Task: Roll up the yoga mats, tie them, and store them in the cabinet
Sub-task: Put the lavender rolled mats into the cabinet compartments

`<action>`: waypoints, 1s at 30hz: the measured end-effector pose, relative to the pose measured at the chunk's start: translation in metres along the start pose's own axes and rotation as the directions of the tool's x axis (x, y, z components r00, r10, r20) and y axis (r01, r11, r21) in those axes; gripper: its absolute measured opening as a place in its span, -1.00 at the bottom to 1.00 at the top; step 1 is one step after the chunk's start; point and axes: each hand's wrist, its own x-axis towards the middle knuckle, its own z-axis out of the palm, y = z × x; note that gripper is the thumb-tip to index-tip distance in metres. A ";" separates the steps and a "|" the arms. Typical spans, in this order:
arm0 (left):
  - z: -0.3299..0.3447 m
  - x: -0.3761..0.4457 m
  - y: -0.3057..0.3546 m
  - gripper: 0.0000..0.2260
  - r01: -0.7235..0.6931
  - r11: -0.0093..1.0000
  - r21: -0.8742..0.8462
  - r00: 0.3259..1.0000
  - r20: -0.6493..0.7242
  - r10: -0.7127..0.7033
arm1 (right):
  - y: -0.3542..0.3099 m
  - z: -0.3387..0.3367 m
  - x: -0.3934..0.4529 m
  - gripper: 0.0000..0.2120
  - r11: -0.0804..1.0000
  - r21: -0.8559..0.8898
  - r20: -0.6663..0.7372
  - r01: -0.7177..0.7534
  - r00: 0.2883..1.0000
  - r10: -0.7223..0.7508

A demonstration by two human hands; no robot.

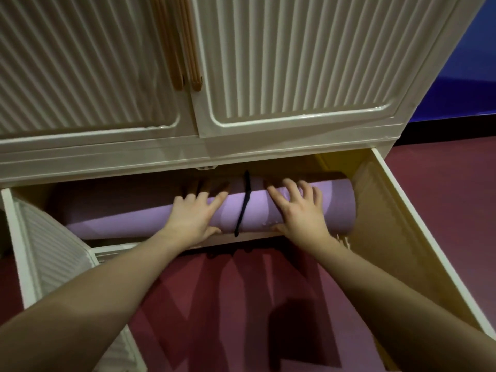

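A rolled purple yoga mat (pixel 128 213) lies sideways at the mouth of the cream cabinet's lower compartment (pixel 335 162). A black tie (pixel 244 208) is wrapped round its middle. My left hand (pixel 194 213) lies flat on the roll just left of the tie, fingers spread and reaching into the shadow. My right hand (pixel 298 208) presses on the roll just right of the tie, fingers spread, thumb low on the front. The back of the compartment is dark and hidden.
The lower right door (pixel 402 237) stands swung open toward me, and the ribbed lower left door (pixel 45 237) is open too. The upper ribbed doors (pixel 281 63) with tan handles (pixel 188 49) are closed. Dark red floor (pixel 228 304) lies under my arms.
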 end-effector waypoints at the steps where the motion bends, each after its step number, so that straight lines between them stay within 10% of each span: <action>1: 0.003 0.001 0.002 -0.27 0.001 1.000 0.002 1.000 0.005 -0.001 | -0.001 0.004 -0.004 -0.16 1.000 -0.012 0.002 -0.004 1.000 0.004; 15: 0.019 0.024 0.007 -0.49 0.076 0.992 -0.104 0.994 0.082 -0.068 | -0.004 0.052 -0.011 -0.37 0.994 -0.042 -0.033 -0.105 0.994 0.104; 23: 0.048 -0.012 -0.009 -0.44 -0.072 0.997 -0.018 0.974 -0.217 0.066 | -0.018 0.053 -0.022 -0.56 0.986 -0.018 -0.011 -0.167 0.986 0.166; 30: 0.030 -0.003 0.007 -0.35 0.113 0.986 -0.123 0.955 0.287 -0.074 | -0.032 0.058 -0.018 -0.58 0.973 0.045 0.181 -0.227 0.960 0.216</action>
